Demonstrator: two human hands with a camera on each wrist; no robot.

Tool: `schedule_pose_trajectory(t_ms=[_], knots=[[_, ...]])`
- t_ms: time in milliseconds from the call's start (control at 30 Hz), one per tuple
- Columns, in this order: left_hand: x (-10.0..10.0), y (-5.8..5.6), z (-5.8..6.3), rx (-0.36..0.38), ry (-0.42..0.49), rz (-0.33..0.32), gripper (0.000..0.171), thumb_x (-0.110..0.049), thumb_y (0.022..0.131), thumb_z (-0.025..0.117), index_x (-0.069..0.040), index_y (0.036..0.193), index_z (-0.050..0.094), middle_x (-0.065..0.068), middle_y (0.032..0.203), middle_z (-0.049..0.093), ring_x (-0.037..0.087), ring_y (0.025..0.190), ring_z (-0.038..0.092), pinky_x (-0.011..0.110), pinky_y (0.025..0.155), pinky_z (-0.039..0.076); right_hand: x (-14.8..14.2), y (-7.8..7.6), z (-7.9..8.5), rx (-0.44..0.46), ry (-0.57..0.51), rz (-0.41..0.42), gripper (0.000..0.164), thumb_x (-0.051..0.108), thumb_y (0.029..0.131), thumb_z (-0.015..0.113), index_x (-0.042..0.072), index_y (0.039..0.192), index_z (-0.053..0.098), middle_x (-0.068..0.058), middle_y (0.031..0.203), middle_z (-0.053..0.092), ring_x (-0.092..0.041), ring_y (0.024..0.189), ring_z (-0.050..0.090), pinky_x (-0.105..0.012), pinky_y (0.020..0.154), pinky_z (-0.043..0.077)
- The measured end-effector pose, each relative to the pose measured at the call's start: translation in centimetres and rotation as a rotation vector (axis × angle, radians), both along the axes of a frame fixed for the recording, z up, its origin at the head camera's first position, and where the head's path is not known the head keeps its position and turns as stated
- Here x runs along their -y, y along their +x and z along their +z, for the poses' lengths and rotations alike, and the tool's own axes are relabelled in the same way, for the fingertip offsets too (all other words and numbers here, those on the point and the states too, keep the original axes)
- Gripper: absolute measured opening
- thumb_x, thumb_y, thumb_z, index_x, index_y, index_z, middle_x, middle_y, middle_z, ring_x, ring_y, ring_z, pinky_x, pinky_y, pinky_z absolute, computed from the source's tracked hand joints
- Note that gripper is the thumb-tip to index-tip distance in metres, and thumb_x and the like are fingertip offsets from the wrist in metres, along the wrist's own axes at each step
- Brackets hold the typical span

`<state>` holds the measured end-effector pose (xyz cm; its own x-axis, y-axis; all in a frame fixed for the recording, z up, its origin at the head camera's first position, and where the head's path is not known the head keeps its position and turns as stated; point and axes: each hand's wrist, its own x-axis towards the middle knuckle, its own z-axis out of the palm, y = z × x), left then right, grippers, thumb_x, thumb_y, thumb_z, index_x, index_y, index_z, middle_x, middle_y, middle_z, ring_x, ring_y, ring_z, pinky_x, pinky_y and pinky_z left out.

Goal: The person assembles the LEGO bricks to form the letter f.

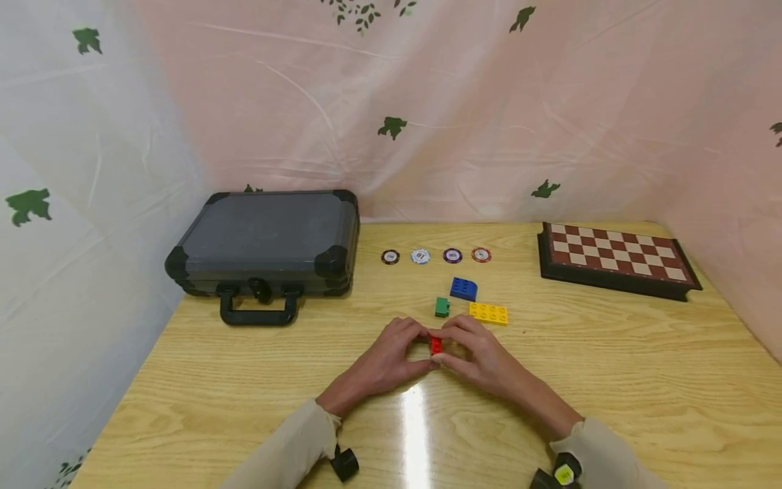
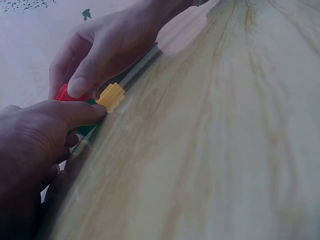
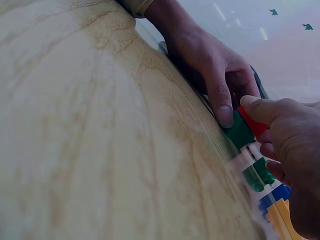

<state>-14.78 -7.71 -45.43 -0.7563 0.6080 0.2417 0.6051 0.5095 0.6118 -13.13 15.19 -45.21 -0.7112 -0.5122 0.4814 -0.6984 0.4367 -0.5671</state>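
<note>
Both hands meet over the table around a small stack of two toy building bricks. The red brick [image 1: 436,346] is on top, and a green brick [image 3: 240,131] lies under it, best seen in the right wrist view. My left hand [image 1: 391,356] grips the green brick with thumb and fingers. With my right hand [image 1: 482,353] I pinch the red brick. Whether the two bricks are fully pressed together cannot be told. Just beyond the hands lie a second green brick [image 1: 442,307], a blue brick [image 1: 463,288] and a yellow brick [image 1: 488,313].
A grey case [image 1: 263,231] with a black handle lies at the back left. A chessboard box [image 1: 617,258] sits at the back right. Several poker chips, among them a red one [image 1: 481,255], form a row behind the bricks. A patterned cloth [image 1: 452,149] hangs behind the table.
</note>
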Motion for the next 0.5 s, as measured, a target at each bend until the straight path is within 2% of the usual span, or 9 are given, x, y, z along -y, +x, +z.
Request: schedule_pose_trajectory(t_ms=[500], knots=[[0.05, -0.15, -0.29, 0.003, 0.002, -0.002, 0.032, -0.027, 0.091, 0.082, -0.012, 0.116, 0.068, -0.002, 0.114, 0.065, 0.017, 0.108, 0.053, 0.036, 0.098, 0.046, 0.04, -0.05, 0.05, 0.034, -0.015, 0.01, 0.037, 0.012, 0.089, 0.083, 0.009, 0.125, 0.074, 0.003, 0.116, 0.062, -0.014, 0.105, 0.058, -0.032, 0.091, 0.051]])
